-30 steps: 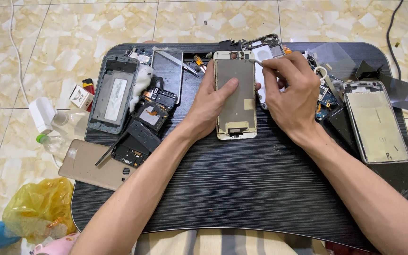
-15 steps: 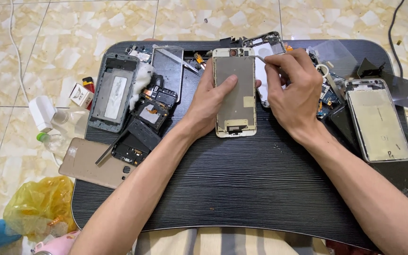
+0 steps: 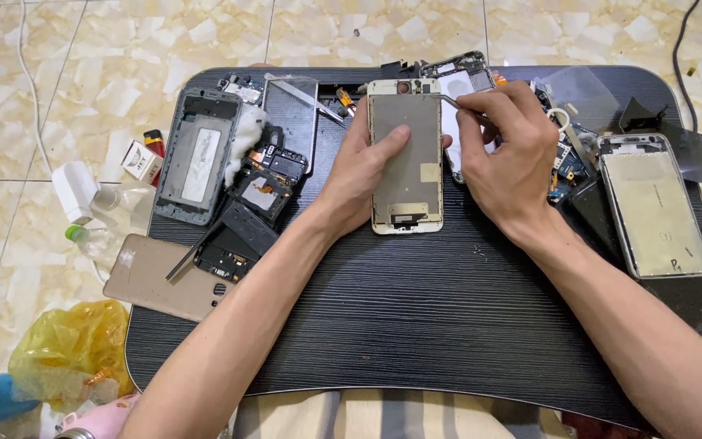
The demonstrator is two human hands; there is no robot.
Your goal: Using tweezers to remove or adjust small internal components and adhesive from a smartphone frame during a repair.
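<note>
A phone screen panel (image 3: 405,162) lies back side up at the middle of a black lap table (image 3: 416,325). My left hand (image 3: 363,175) rests on its left edge, thumb pressed on the metal back. My right hand (image 3: 509,158) pinches thin metal tweezers (image 3: 457,102), whose tip touches the panel's upper right corner. An opened phone body (image 3: 458,81) lies just behind the panel, partly hidden by my right hand.
A grey phone frame (image 3: 197,154), a glass sheet (image 3: 290,118) and dark small parts (image 3: 249,211) lie on the left. A gold back cover (image 3: 164,276) overhangs the left edge. A silver back shell (image 3: 656,203) lies right. A yellow bag (image 3: 71,349) sits on the tiled floor.
Both hands and the panel stay almost in place. My right hand has shifted slightly, bringing the tweezers tip to the panel's upper right corner.
</note>
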